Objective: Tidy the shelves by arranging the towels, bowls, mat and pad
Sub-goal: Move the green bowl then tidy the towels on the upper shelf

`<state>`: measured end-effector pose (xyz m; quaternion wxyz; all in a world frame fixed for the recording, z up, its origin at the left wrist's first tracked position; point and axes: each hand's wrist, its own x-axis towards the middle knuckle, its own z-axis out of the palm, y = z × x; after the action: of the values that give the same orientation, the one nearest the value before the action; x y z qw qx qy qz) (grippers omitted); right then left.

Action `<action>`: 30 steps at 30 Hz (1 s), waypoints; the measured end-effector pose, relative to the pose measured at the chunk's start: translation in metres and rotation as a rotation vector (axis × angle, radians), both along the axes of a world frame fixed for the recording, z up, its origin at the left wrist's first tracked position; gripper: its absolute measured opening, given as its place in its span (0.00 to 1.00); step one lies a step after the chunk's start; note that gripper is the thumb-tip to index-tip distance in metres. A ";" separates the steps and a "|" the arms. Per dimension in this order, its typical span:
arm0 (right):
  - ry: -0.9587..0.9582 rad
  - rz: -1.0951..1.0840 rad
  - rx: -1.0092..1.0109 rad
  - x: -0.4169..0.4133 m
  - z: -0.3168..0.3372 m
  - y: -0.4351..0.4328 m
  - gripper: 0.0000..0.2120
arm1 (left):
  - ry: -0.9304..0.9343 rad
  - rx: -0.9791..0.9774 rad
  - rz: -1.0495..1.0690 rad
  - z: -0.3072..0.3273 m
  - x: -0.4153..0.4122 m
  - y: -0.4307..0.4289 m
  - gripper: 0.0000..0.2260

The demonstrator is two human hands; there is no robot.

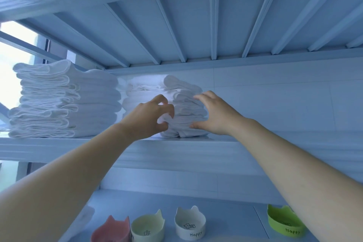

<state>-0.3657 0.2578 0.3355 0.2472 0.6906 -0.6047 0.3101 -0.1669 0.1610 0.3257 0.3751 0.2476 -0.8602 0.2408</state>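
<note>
The shelf (275,147) carries a tall towel stack (59,100) at its left end. Beside it sits a smaller towel stack (182,104), probably being squared up. The left hand (151,118) pinches its folds while the right hand (214,114) presses flat-fingered against its side. 4 bowls (189,224) line the shelf below.

A tall stack of folded white towels (59,100) sits at the left end of the pale upper shelf (265,143), its edges slightly uneven. Just beside it stands a shorter stack of folded white towels (186,112). The left hand (149,118) pinches its front folds, and the right hand (214,114) presses flat against its right side. On the lower shelf (225,212), four glossy cat-eared bowls stand upright in a row: a pink bowl (111,230), a cream bowl (147,228), a white bowl (189,224) and, well apart at the right, a green bowl (282,222). The last two are lettered "Happy".
</note>
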 end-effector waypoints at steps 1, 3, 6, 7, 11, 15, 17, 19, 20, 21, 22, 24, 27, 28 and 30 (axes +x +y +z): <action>0.017 0.016 -0.022 0.003 0.001 0.001 0.42 | 0.016 0.005 -0.020 -0.002 0.007 0.000 0.09; 0.037 0.049 -0.059 0.011 0.002 0.003 0.45 | 0.056 0.020 -0.057 -0.006 0.023 0.000 0.09; 0.117 0.052 -0.053 0.023 0.002 0.000 0.47 | 0.120 0.053 -0.105 -0.010 0.042 0.003 0.10; 0.136 0.042 -0.046 0.026 0.001 -0.002 0.46 | 0.131 0.054 -0.093 -0.009 0.045 0.004 0.11; 0.133 0.007 -0.014 0.026 -0.006 -0.009 0.44 | 0.057 -0.036 0.053 -0.005 0.040 0.013 0.18; 0.071 -0.046 0.051 0.021 -0.006 -0.017 0.45 | 0.023 -0.057 0.120 -0.007 0.018 0.017 0.31; 0.066 -0.091 0.089 0.021 -0.002 -0.021 0.47 | 0.025 -0.027 0.166 -0.006 0.010 0.017 0.30; 0.080 -0.112 0.078 0.024 0.000 -0.026 0.47 | 0.038 0.013 0.158 -0.004 0.007 0.017 0.27; 0.093 -0.117 0.054 0.026 0.001 -0.028 0.46 | 0.042 0.027 0.139 -0.004 0.007 0.016 0.26; 0.111 -0.119 0.026 0.028 0.001 -0.030 0.44 | 0.046 0.034 0.118 -0.004 0.009 0.015 0.24; 0.129 -0.121 -0.001 0.029 0.001 -0.030 0.41 | 0.053 0.035 0.096 -0.004 0.011 0.014 0.23; 0.135 -0.116 -0.046 0.032 0.001 -0.029 0.37 | 0.085 0.037 0.056 -0.007 0.014 0.012 0.21; 0.120 -0.090 -0.090 0.034 -0.003 -0.023 0.34 | 0.132 0.034 0.010 -0.014 0.018 0.012 0.20; 0.115 -0.077 -0.102 0.036 -0.005 -0.020 0.33 | 0.143 0.032 -0.002 -0.016 0.021 0.012 0.19; 0.108 -0.072 -0.119 0.042 -0.008 -0.012 0.32 | 0.170 0.033 -0.039 -0.018 0.029 0.012 0.18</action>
<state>-0.3236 0.2463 0.3277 0.3312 0.6684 -0.5953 0.2987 -0.1374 0.1731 0.3078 0.4472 0.2566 -0.8337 0.1976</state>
